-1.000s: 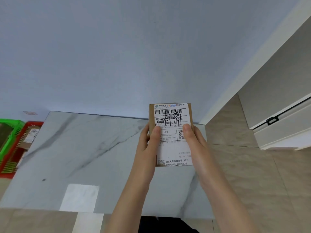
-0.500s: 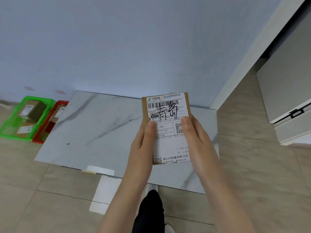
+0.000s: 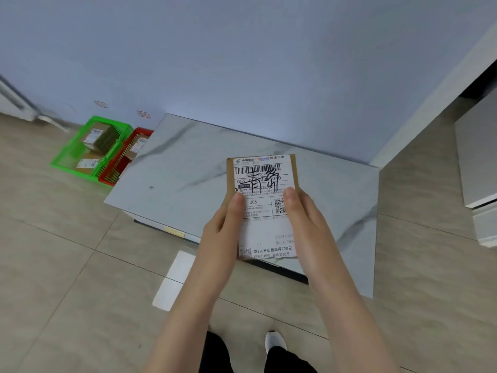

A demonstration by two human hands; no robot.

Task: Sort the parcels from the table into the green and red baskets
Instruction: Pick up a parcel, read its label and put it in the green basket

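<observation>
Under 2 thumbs [image 3: 238, 204] — parcel [image 3: 265, 168] print, hidden

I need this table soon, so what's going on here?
A person grips a flat brown cardboard parcel with a white label between left hand and right hand, above the grey marbled table. The green plastic basket and red plastic basket sit on the floor beyond the table's left end, each with boxes inside.

Baskets: 2 – green basket [image 3: 70, 146], red basket [image 3: 113, 172]. Parcels visible: 4 – held parcel [image 3: 262, 173], far parcel [image 3: 98, 137] and near parcel [image 3: 86, 163] in green, one red-side parcel [image 3: 137, 145]. Table [image 3: 188, 162]: 1; hands: 2 (left hand [image 3: 223, 230], right hand [image 3: 304, 224]).
</observation>
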